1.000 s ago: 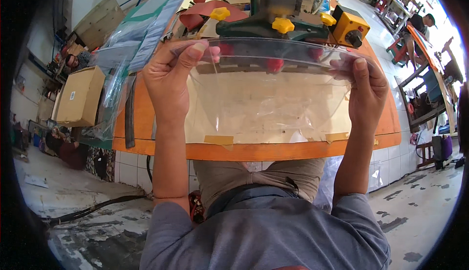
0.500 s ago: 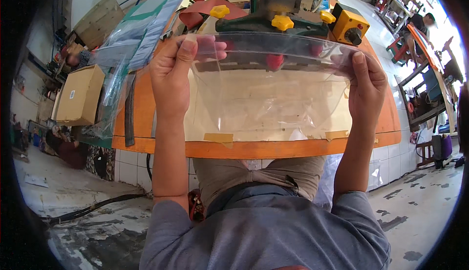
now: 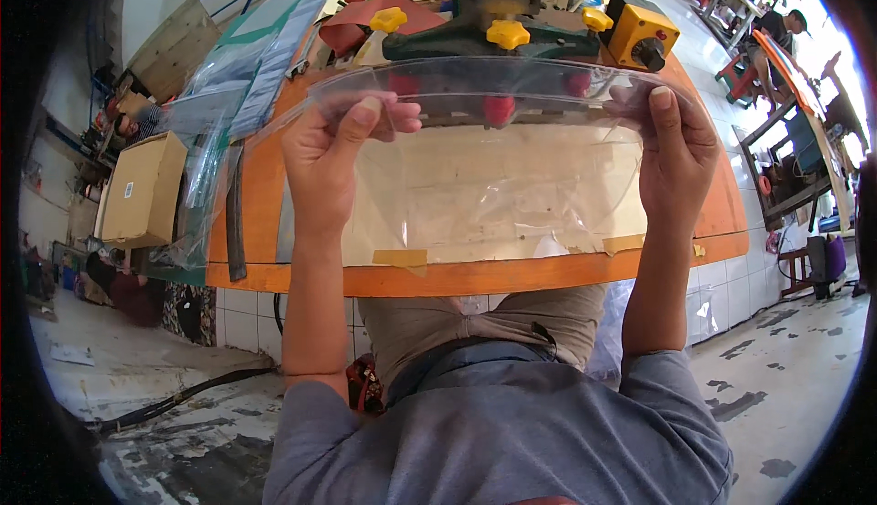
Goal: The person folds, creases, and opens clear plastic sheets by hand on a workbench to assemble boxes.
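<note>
Head view: The person's left hand [image 3: 320, 158] and right hand [image 3: 679, 153] are both raised above the desk [image 3: 262, 204], one toward each end of a clear sheet [image 3: 541, 99]. Each hand grips the sheet's upper edge between thumb and fingers, thumb on the near side. Fingers of the right hand show through the material.

The sheet is drawn out between the hands, its upper edge bowed in this view. It hangs in front of a machine [image 3: 420, 45] and over a pale board [image 3: 457, 236] on the desk. Its lower limit is hard to make out against the board; whether it touches the board cannot be told. Glare and creases are noted on it.

The machine has a dark green base with yellow knobs [image 3: 508, 34]; red knobs [image 3: 498, 110] are visible through the sheet. A yellow control box [image 3: 642, 32] stands beside the base, on the right. Tan tape [image 3: 399, 257] lies at the board's near edge. A dark strip [image 3: 237, 222] lies on the desk's left side. A carton [image 3: 142, 190] is further left. At far right, a co-worker [image 3: 778, 37] sits.
</note>
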Action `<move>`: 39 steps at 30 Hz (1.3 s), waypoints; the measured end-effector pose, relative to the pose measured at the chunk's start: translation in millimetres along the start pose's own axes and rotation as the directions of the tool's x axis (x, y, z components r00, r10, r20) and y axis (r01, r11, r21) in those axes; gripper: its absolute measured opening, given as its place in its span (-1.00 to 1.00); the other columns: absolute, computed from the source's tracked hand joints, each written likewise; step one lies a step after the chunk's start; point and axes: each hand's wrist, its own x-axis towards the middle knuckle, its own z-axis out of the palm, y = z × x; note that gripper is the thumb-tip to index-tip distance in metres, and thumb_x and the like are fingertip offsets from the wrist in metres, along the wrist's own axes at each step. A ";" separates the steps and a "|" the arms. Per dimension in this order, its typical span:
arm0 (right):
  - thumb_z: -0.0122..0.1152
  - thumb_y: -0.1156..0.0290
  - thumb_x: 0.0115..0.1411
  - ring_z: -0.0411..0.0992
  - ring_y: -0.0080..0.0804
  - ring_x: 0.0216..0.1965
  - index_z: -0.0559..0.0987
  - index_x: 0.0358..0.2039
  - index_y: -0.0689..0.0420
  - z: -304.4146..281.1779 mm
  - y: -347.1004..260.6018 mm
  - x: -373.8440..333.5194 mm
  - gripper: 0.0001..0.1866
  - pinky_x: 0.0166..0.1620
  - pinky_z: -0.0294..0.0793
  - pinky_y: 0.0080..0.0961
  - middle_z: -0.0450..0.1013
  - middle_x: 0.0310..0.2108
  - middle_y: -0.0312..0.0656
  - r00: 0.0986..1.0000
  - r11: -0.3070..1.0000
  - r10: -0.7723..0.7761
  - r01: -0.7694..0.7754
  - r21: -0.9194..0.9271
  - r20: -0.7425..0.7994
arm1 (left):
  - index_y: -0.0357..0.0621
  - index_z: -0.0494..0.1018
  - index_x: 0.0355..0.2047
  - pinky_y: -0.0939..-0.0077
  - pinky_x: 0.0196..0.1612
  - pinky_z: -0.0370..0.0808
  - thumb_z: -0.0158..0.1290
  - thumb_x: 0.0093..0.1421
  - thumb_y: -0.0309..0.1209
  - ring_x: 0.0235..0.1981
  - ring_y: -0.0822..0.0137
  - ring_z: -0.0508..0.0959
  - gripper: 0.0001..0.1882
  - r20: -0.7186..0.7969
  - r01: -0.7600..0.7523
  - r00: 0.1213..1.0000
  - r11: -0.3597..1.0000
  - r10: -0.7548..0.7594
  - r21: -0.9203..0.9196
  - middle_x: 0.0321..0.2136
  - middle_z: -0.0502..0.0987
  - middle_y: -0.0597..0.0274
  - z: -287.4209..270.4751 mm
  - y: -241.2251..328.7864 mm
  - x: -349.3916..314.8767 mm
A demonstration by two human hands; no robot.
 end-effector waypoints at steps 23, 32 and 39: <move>0.28 0.44 0.36 0.68 -0.26 -0.17 0.66 -0.10 0.35 -7.0 7.1 1.7 -0.77 -0.02 0.65 -0.41 0.66 -0.17 -0.08 0.977 0.991 0.124 -0.130 0.028 0.176 | -0.32 0.54 -0.07 0.36 -0.15 0.57 0.05 0.47 -0.26 -0.26 0.08 0.72 -0.69 -0.064 -0.014 0.998 1.000 0.013 -0.014 -0.24 0.70 -0.13 -11.6 -3.2 -10.8; 0.29 0.38 0.37 0.68 -0.25 -0.20 0.66 -0.11 0.33 -8.3 8.3 0.8 -0.74 -0.04 0.65 -0.38 0.67 -0.22 -0.05 0.974 0.983 0.158 -0.170 0.063 0.163 | -0.33 0.54 -0.05 0.33 -0.11 0.59 0.05 0.47 -0.28 -0.20 0.10 0.71 -0.69 0.025 -0.004 1.000 0.995 0.007 -0.101 -0.19 0.69 -0.12 -17.0 0.6 -7.0; 0.20 0.41 0.42 0.67 -0.16 -0.15 0.61 -0.08 0.35 -6.8 8.9 0.4 -0.76 -0.02 0.67 -0.16 0.64 -0.18 0.00 0.973 0.989 0.142 -0.147 0.016 0.183 | -0.32 0.54 -0.03 0.40 -0.13 0.61 0.17 0.37 -0.38 -0.28 0.23 0.70 -0.73 -0.089 -0.140 0.986 0.990 0.139 0.002 -0.24 0.70 -0.07 -2.1 24.3 13.5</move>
